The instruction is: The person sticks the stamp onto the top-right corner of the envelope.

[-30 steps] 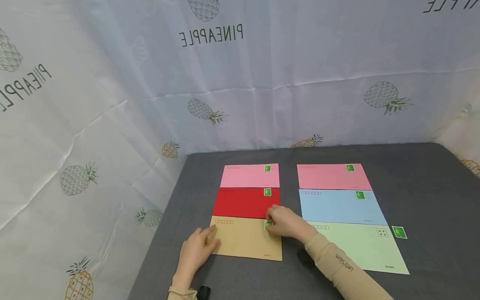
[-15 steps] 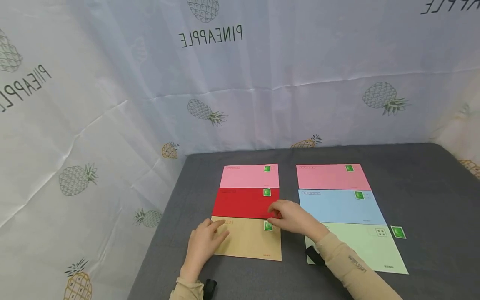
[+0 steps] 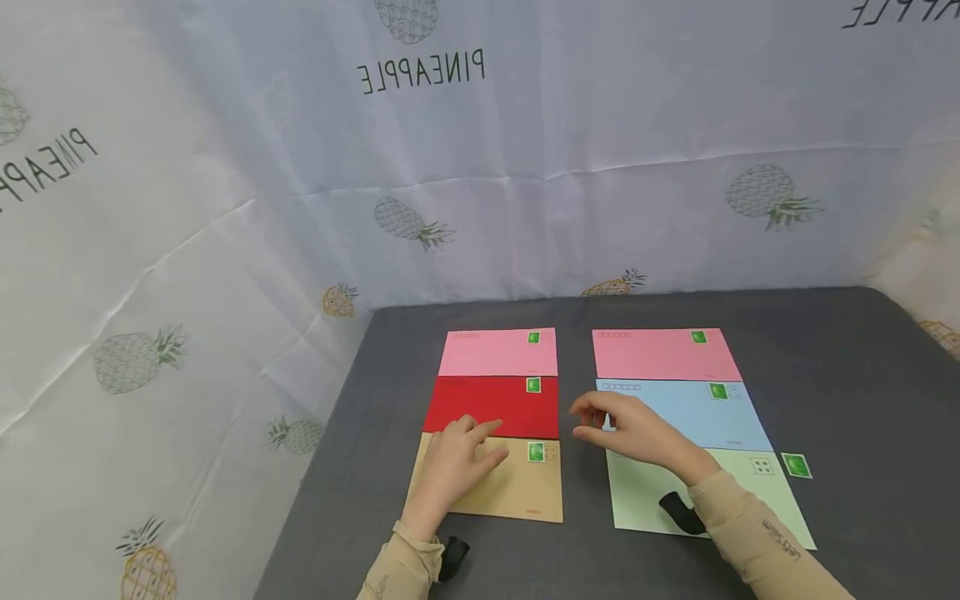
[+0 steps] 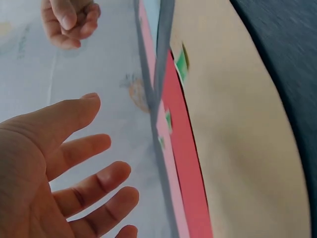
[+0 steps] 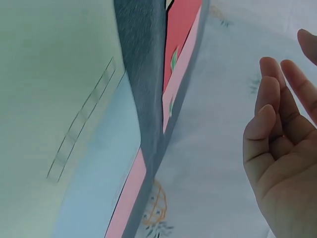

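My left hand, fingers spread, hovers over the tan envelope and overlaps the red envelope. A green stamp sits at the tan envelope's upper right, beside its printed box. Nothing is in my right hand, whose fingers bend loosely above the blue envelope's left side. Below it lies the light green envelope, with a bare printed stamp box. Just off its right edge, a loose green stamp lies on the table. In the left wrist view the left palm holds nothing.
Two pink envelopes top the two columns, each bearing a green stamp. The red and blue envelopes carry stamps too. A dark grey cloth covers the table, and a pineapple-print curtain hangs behind and to the left.
My right hand has drawn away from the stamp on the tan envelope, moving right. My left hand has lifted and shifted right and up across the tan envelope.
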Demonstrator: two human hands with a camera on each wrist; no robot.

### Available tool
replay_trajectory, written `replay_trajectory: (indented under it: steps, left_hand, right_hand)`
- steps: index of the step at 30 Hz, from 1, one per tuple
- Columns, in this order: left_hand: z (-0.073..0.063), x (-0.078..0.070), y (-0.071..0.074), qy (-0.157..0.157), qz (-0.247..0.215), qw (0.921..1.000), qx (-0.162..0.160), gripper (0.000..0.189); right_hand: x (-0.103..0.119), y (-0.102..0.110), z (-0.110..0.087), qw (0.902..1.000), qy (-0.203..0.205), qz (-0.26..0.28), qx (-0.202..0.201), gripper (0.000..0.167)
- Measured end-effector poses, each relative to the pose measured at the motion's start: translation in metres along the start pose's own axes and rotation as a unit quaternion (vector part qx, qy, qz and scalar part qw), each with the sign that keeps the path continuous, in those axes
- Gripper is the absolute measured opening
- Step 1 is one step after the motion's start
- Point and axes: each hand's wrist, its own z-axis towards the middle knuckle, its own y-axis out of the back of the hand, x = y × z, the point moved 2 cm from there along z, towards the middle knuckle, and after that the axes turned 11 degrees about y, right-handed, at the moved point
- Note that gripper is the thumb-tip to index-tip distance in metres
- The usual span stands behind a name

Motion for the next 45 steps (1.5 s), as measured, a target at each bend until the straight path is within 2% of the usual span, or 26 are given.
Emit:
replay_trajectory:
  steps: [7,12,19,24,35,45]
  left_hand:
    - [0.004,-0.029,-0.006,-0.023,-0.018,0.9989,0.036,0.046]
    - [0.006,-0.051,-0.013,-0.066,-0.007,0.9974,0.029,0.044]
    - [0.007,-0.076,-0.023,-0.109,0.006,0.993,0.044,0.045]
    - [0.007,-0.09,-0.028,-0.123,0.009,0.991,0.052,0.046]
    - [0.009,-0.108,-0.046,-0.142,0.028,0.9874,0.064,0.048]
    - [0.007,-0.12,-0.062,-0.143,0.035,0.9857,0.081,0.047]
  right_hand:
    - [-0.012,0.015,-0.023,0.9993,-0.006,-0.008,-0.035,0.023]
    - [-0.018,0.03,-0.04,0.9981,-0.015,-0.019,-0.057,0.019]
    - [-0.029,0.046,-0.068,0.9956,-0.045,-0.031,-0.077,0.018]
    - [-0.034,0.06,-0.089,0.9916,-0.089,-0.04,-0.085,0.018]
    - [-0.054,0.083,-0.138,0.9807,-0.167,-0.038,-0.094,0.024]
    - [-0.08,0.092,-0.175,0.9565,-0.274,-0.067,-0.072,0.043]
